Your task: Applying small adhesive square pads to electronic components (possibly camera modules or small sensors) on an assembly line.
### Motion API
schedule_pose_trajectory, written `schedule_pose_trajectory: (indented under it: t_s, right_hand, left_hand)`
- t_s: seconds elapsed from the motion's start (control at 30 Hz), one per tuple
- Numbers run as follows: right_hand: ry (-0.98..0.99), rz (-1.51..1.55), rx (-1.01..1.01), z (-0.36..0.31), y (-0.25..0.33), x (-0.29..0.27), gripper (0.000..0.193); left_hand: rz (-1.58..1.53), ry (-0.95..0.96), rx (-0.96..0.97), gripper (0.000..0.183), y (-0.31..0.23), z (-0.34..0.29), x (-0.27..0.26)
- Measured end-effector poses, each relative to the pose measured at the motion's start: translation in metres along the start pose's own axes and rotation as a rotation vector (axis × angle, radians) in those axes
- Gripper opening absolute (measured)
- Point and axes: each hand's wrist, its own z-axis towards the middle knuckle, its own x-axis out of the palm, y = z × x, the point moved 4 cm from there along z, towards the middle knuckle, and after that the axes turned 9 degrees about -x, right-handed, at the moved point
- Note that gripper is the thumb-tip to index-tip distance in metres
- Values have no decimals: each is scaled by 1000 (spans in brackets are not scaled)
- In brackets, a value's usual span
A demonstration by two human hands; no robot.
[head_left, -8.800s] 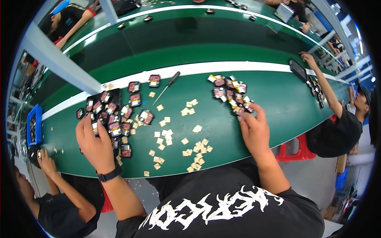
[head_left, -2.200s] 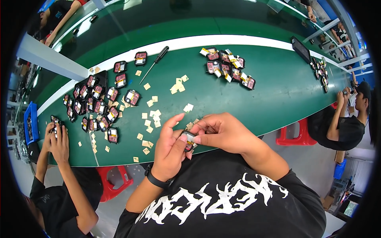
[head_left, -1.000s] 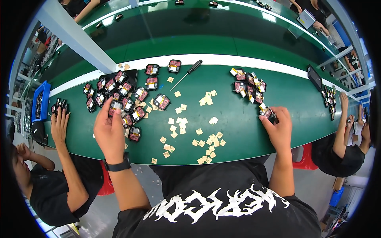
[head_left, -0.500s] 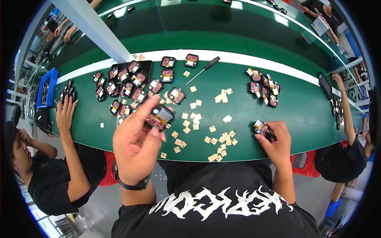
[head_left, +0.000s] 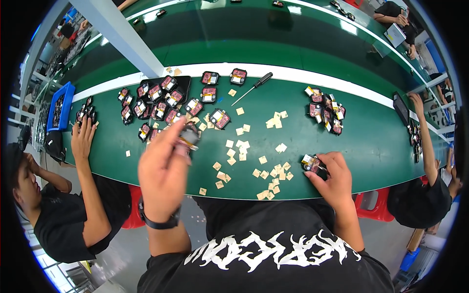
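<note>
My left hand [head_left: 163, 173] is raised over the near left of the bench. Its thumb and fingers close on a small black electronic module [head_left: 189, 136], smeared by motion. My right hand [head_left: 335, 179], lower and near the bench's front edge, pinches another black module [head_left: 311, 163] by its right side; a red circuit board and a white and yellow part show on it. Between the hands lie many small cream square pads [head_left: 243, 146], scattered singly and in loose clusters. Beyond my left hand is a group of similar modules [head_left: 159, 110], some on a black tray [head_left: 183, 87].
A smaller pile of modules [head_left: 326, 111] sits right of centre. A black-handled screwdriver [head_left: 254, 88] lies near the white rail [head_left: 293, 74] at the back. A grey post [head_left: 119, 39] rises at the back left. Co-workers sit at both sides, with a blue bin [head_left: 61, 107] at far left.
My left hand has turned, tilting its module and moving it slightly left and away. My right hand has shifted a little left, and its module now lies flatter, with more of its board showing.
</note>
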Motion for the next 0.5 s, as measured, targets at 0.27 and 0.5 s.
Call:
schedule_pose_trajectory:
  t_s: [0.27, 0.5]
  right_hand:
    - [-5, 16, 51, -2, 2, 3, 48]
    - [-38, 119, 47, 2, 11, -5, 47]
  left_hand:
    - [167, -384, -181, 36, 118, 45, -67]
    - [645, -494, 31, 33, 44, 40, -42]
